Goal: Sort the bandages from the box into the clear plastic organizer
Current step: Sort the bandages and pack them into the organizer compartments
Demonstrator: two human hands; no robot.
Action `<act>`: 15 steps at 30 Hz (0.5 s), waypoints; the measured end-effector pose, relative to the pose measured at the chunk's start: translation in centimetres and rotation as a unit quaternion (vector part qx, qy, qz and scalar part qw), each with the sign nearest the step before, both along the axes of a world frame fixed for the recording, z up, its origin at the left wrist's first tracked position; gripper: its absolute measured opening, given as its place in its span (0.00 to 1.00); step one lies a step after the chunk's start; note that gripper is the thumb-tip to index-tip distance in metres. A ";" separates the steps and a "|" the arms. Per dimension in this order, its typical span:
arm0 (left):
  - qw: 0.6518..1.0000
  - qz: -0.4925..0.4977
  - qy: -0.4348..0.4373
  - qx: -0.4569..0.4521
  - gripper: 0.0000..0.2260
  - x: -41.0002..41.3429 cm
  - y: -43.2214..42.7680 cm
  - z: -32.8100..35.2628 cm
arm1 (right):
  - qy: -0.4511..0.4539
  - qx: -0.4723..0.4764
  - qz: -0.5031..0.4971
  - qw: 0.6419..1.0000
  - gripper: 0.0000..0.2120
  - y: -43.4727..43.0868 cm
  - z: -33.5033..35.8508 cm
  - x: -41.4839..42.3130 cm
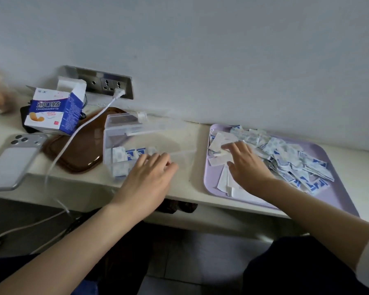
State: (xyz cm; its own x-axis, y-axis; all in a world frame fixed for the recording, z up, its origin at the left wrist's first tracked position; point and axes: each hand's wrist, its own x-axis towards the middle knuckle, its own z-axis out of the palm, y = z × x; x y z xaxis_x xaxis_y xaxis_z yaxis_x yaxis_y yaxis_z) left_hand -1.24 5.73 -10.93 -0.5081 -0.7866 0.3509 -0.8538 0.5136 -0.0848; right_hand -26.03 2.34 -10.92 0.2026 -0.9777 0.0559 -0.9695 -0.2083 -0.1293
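The clear plastic organizer point(115, 133) lies open on the cream counter, with several wrapped bandages point(124, 155) lined up in its left compartments. My left hand point(147, 177) rests flat over the organizer's front, fingers straight, holding nothing. A lilac tray point(332, 188) to the right carries a heap of blue-and-white wrapped bandages point(285, 158) and some larger white ones. My right hand point(245, 162) lies spread on the left part of that heap, fingertips touching the white bandages. The opened blue-and-white bandage box point(53, 111) stands at the back left.
A brown tray point(79, 152) lies left of the organizer, crossed by a white cable point(77, 133) plugged into a wall socket strip point(107, 83). A phone point(13, 160) lies face down at the counter's left edge. The wall rises directly behind.
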 end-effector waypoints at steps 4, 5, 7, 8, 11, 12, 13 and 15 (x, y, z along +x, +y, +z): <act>0.998 -0.039 -0.018 0.048 0.12 -2.6 0.9 -1.5 | 0.025 0.060 -0.046 0.997 0.23 0.3 -0.7 -3.7; 0.997 -0.041 -0.021 0.063 0.11 -3.4 0.9 -1.8 | 0.019 0.070 -0.057 0.996 0.25 0.2 -0.7 -4.3; 0.994 -0.039 -0.018 0.097 0.11 -5.1 0.6 -2.1 | 0.043 0.083 -0.081 0.992 0.31 -0.6 -0.5 -5.1; 0.993 -0.034 -0.015 0.113 0.12 -6.0 0.3 -2.2 | 0.076 0.101 -0.093 0.988 0.35 -1.0 -0.4 -5.5; 0.989 -0.038 0.003 0.146 0.11 -9.1 -0.6 -2.3 | 0.136 0.201 -0.145 0.959 0.48 -1.9 -0.6 -7.6; 0.986 -0.044 0.016 0.158 0.11 -10.2 -0.9 -2.3 | 0.124 0.225 -0.160 0.953 0.50 -2.0 -0.6 -8.5; 0.984 -0.051 0.017 0.169 0.12 -11.4 -1.2 -2.3 | 0.107 0.236 -0.171 0.951 0.50 -2.2 -0.5 -9.5; 0.982 -0.051 0.009 0.181 0.15 -13.4 -2.0 -2.5 | 0.081 0.223 -0.180 0.955 0.48 -2.2 -0.2 -11.1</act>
State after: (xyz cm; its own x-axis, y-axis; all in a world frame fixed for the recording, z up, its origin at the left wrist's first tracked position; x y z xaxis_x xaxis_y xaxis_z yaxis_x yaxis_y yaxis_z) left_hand -14.67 3.74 -13.40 -0.5863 -0.8073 0.0676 -0.7965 0.5896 0.1341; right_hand -37.10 0.13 -11.14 -0.1802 -0.9046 -0.3864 -0.9827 0.1829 0.0300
